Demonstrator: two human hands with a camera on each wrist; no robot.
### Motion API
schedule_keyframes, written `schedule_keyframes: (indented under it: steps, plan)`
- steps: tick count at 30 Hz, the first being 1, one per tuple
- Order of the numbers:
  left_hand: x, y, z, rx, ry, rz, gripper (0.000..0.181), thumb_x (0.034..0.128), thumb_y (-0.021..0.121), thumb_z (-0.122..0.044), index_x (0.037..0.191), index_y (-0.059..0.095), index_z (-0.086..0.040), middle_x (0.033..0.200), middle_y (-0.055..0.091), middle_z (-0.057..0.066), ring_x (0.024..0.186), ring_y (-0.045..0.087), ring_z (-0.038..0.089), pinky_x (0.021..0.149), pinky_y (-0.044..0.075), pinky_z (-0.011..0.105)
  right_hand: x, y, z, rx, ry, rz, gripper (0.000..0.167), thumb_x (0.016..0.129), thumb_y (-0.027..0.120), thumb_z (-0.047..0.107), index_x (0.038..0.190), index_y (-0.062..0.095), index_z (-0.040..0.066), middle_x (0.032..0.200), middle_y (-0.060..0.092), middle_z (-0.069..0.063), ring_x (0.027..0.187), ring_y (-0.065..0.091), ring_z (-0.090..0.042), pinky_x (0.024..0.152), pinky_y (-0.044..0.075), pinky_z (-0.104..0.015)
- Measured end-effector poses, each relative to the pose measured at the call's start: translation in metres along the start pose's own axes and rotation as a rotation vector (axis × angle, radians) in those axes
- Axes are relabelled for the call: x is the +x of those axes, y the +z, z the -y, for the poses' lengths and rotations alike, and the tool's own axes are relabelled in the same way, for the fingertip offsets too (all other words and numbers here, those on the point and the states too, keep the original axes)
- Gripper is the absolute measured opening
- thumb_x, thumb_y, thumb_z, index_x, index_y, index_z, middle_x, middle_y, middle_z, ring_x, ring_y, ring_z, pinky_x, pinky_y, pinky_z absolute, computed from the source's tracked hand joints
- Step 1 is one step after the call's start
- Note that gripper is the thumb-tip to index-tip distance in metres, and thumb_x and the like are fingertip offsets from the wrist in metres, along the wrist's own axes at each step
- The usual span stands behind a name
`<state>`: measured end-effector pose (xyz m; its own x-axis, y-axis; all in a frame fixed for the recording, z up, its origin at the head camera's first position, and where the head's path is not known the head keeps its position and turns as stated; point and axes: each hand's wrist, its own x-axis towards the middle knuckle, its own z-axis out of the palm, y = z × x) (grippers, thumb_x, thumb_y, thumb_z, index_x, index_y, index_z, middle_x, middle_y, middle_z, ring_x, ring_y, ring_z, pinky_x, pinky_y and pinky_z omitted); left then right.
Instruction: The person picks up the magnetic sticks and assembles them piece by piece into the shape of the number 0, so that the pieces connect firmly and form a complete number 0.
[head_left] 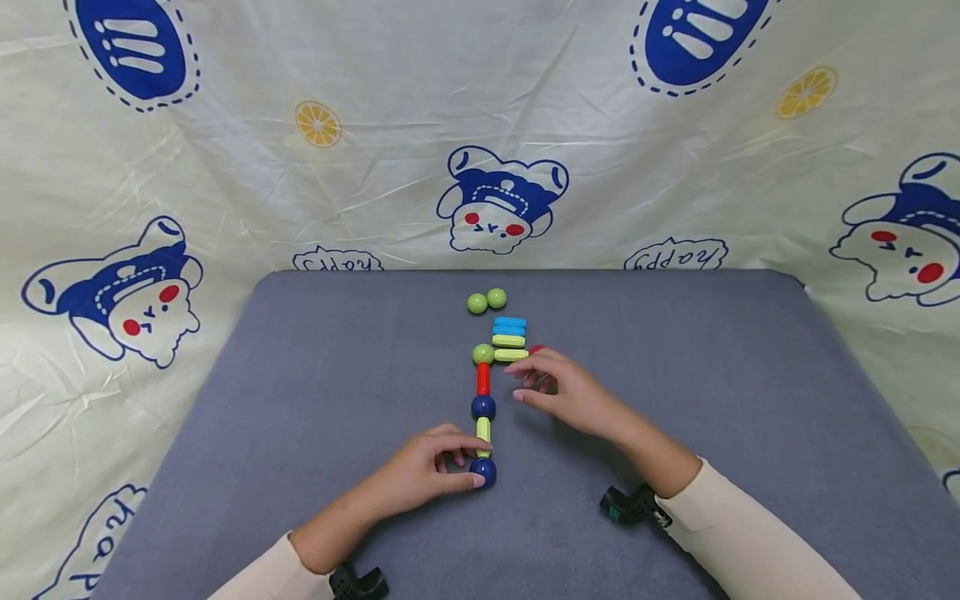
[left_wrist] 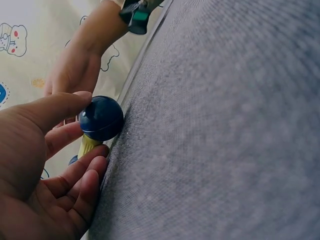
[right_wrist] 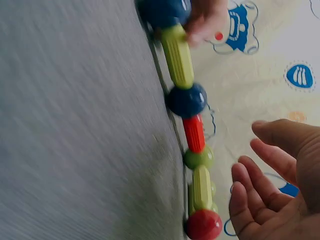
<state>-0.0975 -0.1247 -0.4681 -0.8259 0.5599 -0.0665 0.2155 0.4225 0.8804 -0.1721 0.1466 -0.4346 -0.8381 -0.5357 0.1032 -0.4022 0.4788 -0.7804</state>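
With the left hand [head_left: 420, 473] pinching the nearest dark blue ball [head_left: 486, 472], the ball-and-rod chain [head_left: 483, 380] lying on the grey table [head_left: 315, 400] could come apart if tugged unevenly, and the right hand [head_left: 570, 392], empty with fingers loosely spread, could knock the red ball [right_wrist: 204, 224] beside it.

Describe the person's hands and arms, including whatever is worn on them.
The left hand and right hand are bare, without gloves. The left sleeve and right sleeve are plain pale cream, ending short of the wrist. A black device sits at each wrist: the left device and the right device, which shows a small green patch.
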Motion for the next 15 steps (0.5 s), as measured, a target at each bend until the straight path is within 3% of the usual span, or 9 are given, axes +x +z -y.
schedule_keyframes:
  steps: [6, 15]
  plan:
    - [0.0, 0.001, 0.001, 0.009, 0.015, 0.005, 0.035, 0.0882, 0.08, -0.031, 0.122, 0.073, -0.026, 0.102, 0.063, -0.008, 0.086, 0.059, 0.009, 0.07, 0.051, 0.022, 0.02, -0.011, -0.01, -0.024, 0.023, -0.123, 0.03, 0.093, 0.073, 0.013, 0.122, 0.07, 0.005, 0.111, 0.065, -0.017, 0.095, 0.06, -0.022, 0.082, 0.051, -0.035]
    - [0.001, 0.001, 0.004, 0.004, -0.003, 0.002, 0.03, 0.0879, 0.08, -0.032, 0.117, 0.075, -0.031, 0.101, 0.064, -0.009, 0.086, 0.059, 0.007, 0.071, 0.051, 0.021, 0.051, -0.019, -0.033, -0.057, 0.132, -0.148, 0.028, 0.095, 0.071, 0.016, 0.121, 0.07, 0.005, 0.12, 0.062, -0.016, 0.107, 0.063, -0.03, 0.092, 0.054, -0.047]
